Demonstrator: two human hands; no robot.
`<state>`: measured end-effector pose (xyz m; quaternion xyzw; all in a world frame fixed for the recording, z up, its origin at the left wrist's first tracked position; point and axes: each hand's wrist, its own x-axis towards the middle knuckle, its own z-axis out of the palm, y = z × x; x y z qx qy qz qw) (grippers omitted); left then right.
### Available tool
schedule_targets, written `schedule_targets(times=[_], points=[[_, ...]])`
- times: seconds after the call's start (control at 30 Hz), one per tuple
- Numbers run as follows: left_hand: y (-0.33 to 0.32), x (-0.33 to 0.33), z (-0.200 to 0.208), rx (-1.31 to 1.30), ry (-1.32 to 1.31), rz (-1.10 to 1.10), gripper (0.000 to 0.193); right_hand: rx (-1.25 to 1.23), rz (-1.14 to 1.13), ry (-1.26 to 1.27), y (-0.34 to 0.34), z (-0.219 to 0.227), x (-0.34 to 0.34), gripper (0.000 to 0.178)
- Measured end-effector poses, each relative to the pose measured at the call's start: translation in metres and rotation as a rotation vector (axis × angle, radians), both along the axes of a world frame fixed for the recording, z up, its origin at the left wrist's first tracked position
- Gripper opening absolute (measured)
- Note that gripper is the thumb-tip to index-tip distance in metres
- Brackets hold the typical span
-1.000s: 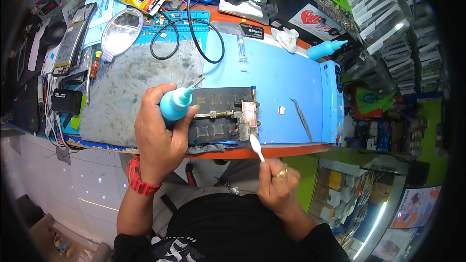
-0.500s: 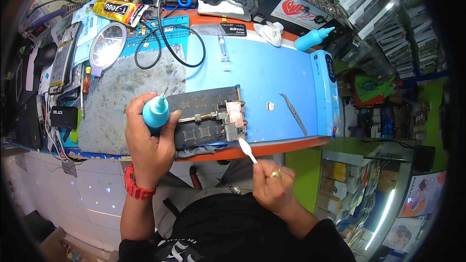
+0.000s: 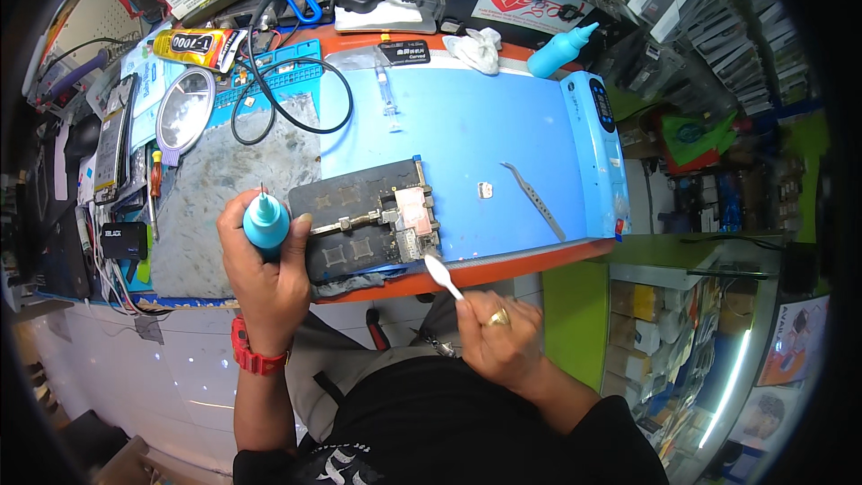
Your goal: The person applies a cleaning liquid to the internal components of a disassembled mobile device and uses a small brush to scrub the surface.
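Observation:
My left hand [image 3: 269,274] is wrapped round a light-blue squeeze bottle [image 3: 266,223], whose thin nozzle points up. Beneath and beside that hand lies a dark holder plate [image 3: 337,193] with a metal clamp bar [image 3: 346,223]. A small circuit board [image 3: 415,211], partly copper-coloured, sits in the clamp at the plate's right end. My right hand [image 3: 503,337] pinches a white stick with a broad, rounded tip [image 3: 438,271]. Its tip is at the board's near corner; whether it touches cannot be made out.
Tweezers [image 3: 534,202] and a small metallic piece [image 3: 485,189] lie on the blue mat [image 3: 467,117]. A second blue bottle [image 3: 558,52] stands behind, beside crumpled white tissue [image 3: 476,51]. A black cable [image 3: 301,128] loops near a round magnifier [image 3: 186,108]. The orange table edge [image 3: 530,258] runs in front.
The whole scene sits further left in the view. Both hands keep their holds. The white stick's tip stays by the board's near corner, with only a slight shift.

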<state>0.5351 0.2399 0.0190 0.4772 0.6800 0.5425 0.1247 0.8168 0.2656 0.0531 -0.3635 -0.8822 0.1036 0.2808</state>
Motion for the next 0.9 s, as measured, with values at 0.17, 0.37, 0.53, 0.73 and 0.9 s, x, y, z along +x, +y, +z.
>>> schedule_targets(times=[0.17, 0.37, 0.53, 0.73, 0.9], points=[[0.001, 0.002, 0.005, 0.007, -0.035, -0.030, 0.048, -0.061, -0.027, 0.110, -0.006, 0.007, 0.012, 0.010], [0.004, 0.004, 0.007, 0.017, -0.046, -0.029, 0.048, 0.007, -0.023, 0.136, 0.030, -0.005, -0.025, 0.012], [0.001, 0.003, 0.005, 0.021, -0.021, -0.025, 0.049, -0.117, 0.016, 0.071, -0.003, 0.001, 0.012, 0.013], [0.002, 0.003, 0.004, 0.025, -0.016, -0.039, 0.049, -0.042, -0.028, 0.193, 0.006, 0.001, 0.007, 0.011], [0.002, 0.003, 0.003, 0.021, -0.035, -0.026, 0.049, 0.006, -0.031, 0.163, 0.031, -0.007, -0.024, 0.012]])
